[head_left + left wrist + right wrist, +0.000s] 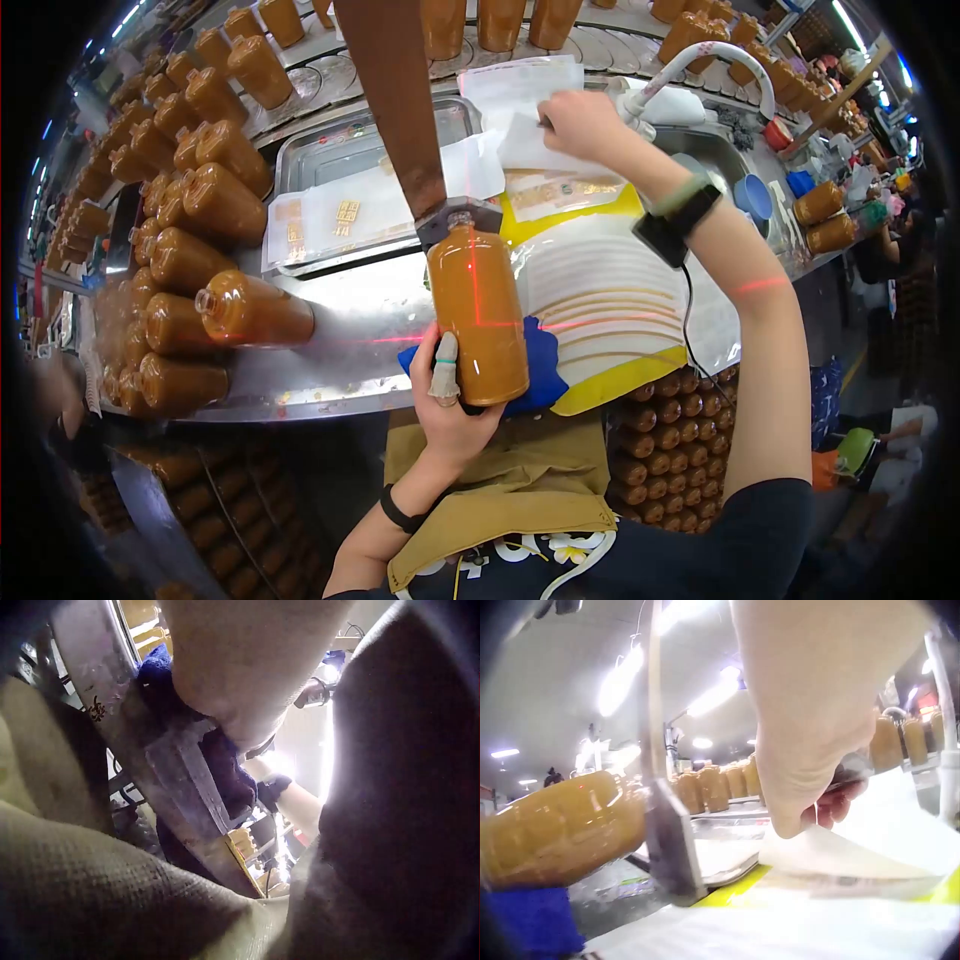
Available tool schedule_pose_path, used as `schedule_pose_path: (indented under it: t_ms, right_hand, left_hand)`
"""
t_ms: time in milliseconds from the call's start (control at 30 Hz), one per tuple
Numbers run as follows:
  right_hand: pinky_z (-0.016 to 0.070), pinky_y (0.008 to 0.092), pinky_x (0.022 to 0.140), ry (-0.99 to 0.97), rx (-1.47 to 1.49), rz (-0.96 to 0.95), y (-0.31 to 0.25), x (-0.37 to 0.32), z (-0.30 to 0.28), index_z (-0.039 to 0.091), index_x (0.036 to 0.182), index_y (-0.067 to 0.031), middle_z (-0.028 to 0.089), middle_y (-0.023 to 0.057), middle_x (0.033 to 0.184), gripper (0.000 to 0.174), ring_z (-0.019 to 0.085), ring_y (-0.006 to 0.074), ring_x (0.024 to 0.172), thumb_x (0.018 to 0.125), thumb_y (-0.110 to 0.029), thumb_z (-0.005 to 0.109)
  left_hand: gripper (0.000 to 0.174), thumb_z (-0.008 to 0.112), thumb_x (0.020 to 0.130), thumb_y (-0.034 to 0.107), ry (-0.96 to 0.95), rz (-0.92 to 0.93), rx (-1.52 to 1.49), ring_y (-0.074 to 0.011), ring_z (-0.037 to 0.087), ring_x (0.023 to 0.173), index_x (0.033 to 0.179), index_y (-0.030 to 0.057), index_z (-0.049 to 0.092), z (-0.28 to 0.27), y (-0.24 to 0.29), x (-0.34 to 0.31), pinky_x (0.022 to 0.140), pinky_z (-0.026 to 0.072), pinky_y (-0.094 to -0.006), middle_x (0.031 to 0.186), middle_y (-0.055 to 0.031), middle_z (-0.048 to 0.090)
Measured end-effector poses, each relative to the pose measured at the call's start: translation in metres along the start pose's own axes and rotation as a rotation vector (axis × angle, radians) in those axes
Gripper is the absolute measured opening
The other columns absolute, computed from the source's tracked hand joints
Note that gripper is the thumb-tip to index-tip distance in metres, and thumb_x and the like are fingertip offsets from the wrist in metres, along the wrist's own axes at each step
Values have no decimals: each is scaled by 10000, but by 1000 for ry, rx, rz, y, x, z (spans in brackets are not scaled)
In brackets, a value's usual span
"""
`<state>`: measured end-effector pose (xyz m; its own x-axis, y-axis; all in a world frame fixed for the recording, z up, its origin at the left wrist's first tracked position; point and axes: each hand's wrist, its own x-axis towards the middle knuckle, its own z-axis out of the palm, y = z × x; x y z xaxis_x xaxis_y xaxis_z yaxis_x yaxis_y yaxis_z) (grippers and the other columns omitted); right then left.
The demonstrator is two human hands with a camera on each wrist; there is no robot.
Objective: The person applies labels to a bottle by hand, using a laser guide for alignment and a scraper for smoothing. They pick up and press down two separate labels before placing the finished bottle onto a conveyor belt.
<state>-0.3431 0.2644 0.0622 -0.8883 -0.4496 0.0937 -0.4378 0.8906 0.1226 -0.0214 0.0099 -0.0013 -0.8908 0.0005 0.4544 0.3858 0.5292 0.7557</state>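
Note:
My left hand (455,415) grips the lower side of a glossy brown bottle (478,310), one finger wearing a pale cover (445,370). The bottle's neck sits against a dark metal bracket (460,215) on a brown post, and a blue cloth (545,365) lies beneath its base. Red laser lines cross the bottle. Over the worktop, my right hand (585,125) has curled fingers and pinches a white paper sheet (832,851), lifted above a sheet of gold-printed labels (560,192). A small dark object (851,771), its kind unclear, shows in those fingers. The left wrist view is mostly dark.
Several brown bottles (225,205) crowd the left side, one lying nearest the post. A metal tray (300,165) holds label sheets. Fanned white strips on a yellow sheet (625,385) cover the right. Behind are a white faucet (700,50) and a blue bowl (752,197).

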Motion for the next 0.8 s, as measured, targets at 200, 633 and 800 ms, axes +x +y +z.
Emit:
schedule_pose_path:
  t_ms: [200,633,800]
  right_hand:
    - [580,461,780,925,-173,202,42,101,-27,732,1000,-103,736,103,996,154,731,319,969,883,-189,680]
    - [545,444,958,5,376,117,54,-14,66,715,1205,-58,733,185,1140,288,696,368,1071,943,-92,601]
    - [606,363,676,-168,778,868,152,-97,93,711,1103,-18,711,85,934,210,697,222,793,994,-161,602]
  left_hand:
    - [1018,964,666,152,-18,-54,-30,-366,511,1348,1517,-2,427,0,-1,-1,1099,450,-431,1518,-213,419]
    - [1068,982,647,151,-7,19,9,-412,502,1343,1530,2,399,1,-4,-4,1102,443,-478,1511,-260,405]
    - [1054,980,652,161,6,9,13,-414,502,1333,1525,4,409,2,-2,-3,1121,416,-488,1496,-254,417]
